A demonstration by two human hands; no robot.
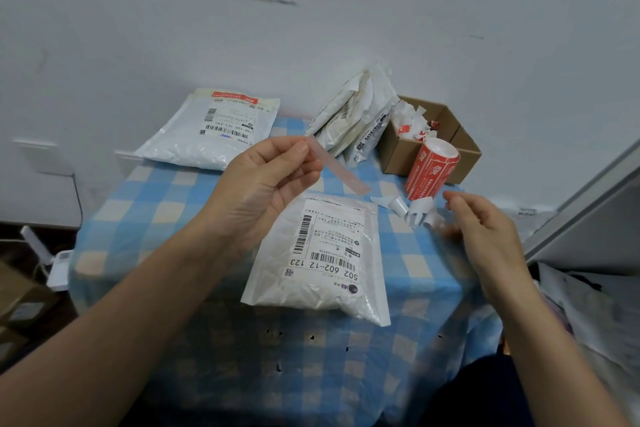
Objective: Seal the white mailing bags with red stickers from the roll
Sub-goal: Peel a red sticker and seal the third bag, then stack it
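Your left hand (266,180) pinches a translucent strip (341,172) above the white mailing bag (322,253), flat on the desk (173,204). Your right hand (485,232) is released, holding nothing. The sticker roll (433,170) stands just beside the cardboard box (398,156).

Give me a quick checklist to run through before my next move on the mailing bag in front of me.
1. Left hand free: not ok, it pinches a translucent strip.
2. Right hand free: ok, holds nothing.
3. Red sticker roll near: ok, beside the cardboard box, close to the right hand.
4. Front mailing bag flat on the checked tablecloth: ok.
5. Red sticker on that bag: not ok, none visible.
6. Bag flap pressed shut: cannot tell.
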